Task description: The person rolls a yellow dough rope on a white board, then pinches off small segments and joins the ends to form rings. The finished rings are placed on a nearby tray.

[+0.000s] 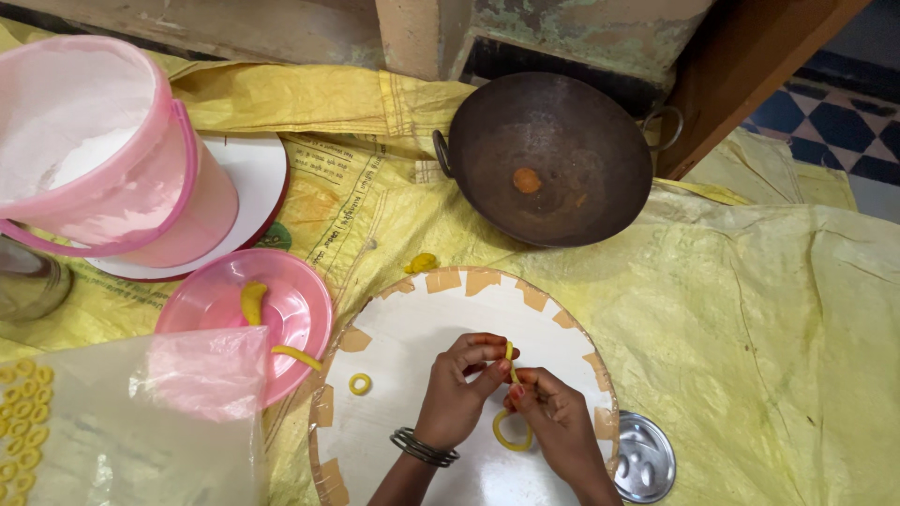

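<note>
The left hand [461, 386] is pinching the upper end of a thin yellow dough rope [511, 412] between thumb and fingers, while the right hand [551, 405] is pinching the same rope just beside it, its lower part curling into a loop over the round white board [412, 328]. One finished small yellow dough ring [360, 383] is lying on the board, apart from both hands. Judgement: ring-shaping is in progress; joining the ends is calling for a light, even pinch.

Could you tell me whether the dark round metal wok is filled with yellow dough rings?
No, the dark round metal wok holds only one small orange blob.
</note>
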